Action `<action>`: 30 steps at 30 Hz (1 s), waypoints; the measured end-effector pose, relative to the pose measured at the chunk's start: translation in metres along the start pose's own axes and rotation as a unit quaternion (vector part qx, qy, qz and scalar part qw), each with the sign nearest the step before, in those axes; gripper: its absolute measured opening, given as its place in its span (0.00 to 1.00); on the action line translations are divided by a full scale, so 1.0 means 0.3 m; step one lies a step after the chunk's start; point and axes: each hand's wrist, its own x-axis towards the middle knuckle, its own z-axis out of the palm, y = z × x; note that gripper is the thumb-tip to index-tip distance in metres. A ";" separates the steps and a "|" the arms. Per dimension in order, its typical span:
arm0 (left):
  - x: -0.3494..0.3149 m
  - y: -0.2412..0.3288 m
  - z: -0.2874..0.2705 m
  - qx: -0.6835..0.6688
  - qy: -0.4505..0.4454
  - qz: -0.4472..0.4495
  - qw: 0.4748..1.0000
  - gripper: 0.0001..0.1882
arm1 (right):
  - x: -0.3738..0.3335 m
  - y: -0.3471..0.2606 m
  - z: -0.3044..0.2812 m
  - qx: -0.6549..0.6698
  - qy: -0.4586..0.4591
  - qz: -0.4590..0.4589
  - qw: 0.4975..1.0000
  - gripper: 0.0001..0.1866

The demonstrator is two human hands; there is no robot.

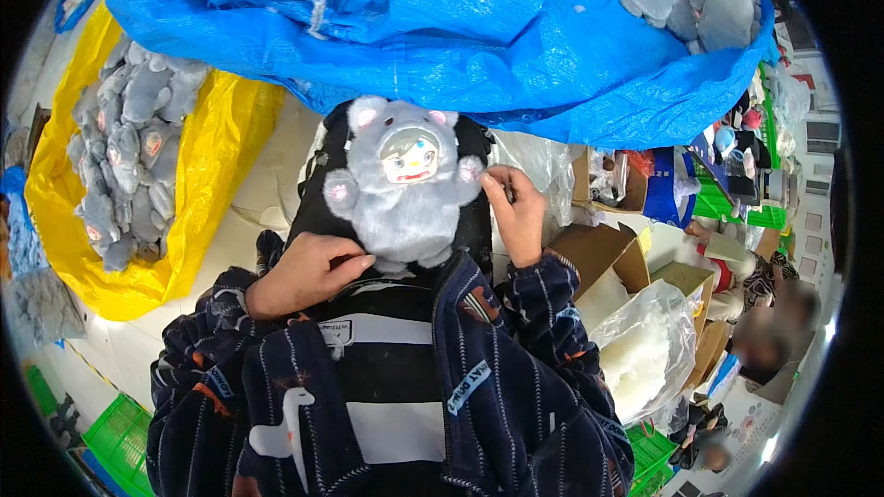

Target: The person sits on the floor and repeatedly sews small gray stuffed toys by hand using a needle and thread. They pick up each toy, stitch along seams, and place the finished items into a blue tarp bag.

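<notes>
Grey plush toy w/ bear ears & a doll-like face lies face up, centre, on a black support just past the person's torso. Left hand at toy's near left edge, thumb & fingers narrow; can't tell if it pinches any fabric. Right hand at toy's right paw, fingers curled, thumb & index close tog.; can't tell if gripping or just touching.

Containers: yellow bag, left, mouth wide, holds a heap of grey plush pcs, some w/ faces showing. Big blue sack, far side, has more grey pcs at its far right end. Right: cardboard box, w/ clear plastic bag of white fluff just beside it. Green crate, near left; contents unclear.
</notes>
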 end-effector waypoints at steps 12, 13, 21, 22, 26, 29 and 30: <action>0.066 -0.101 0.139 -0.481 -0.101 -0.191 0.849 0.11 | 0.009 0.067 0.034 -0.115 0.074 -0.107 0.985 0.10; 0.065 -0.086 0.124 -0.518 -0.103 -0.162 0.834 0.10 | 0.027 0.124 -0.006 -0.163 0.085 -0.105 0.977 0.08; 0.057 -0.068 0.111 -0.574 -0.093 -0.092 0.808 0.12 | -0.074 0.082 -0.196 0.024 -0.014 0.091 0.996 0.09; 0.055 -0.050 0.104 -0.568 -0.090 -0.090 0.813 0.12 | -0.104 -0.032 -0.180 0.085 -0.093 0.161 0.979 0.10; 0.087 -0.011 0.112 -0.402 -0.110 -0.054 0.907 0.13 | -0.205 -0.163 -0.048 0.157 -0.201 0.188 0.948 0.12; 0.060 -0.015 0.083 -0.340 -0.107 -0.028 0.934 0.11 | -0.194 -0.248 0.005 0.071 -0.129 0.019 0.989 0.09; 0.044 -0.016 0.066 -0.312 -0.088 -0.014 0.946 0.11 | -0.200 -0.271 0.000 -0.016 -0.137 -0.069 0.988 0.08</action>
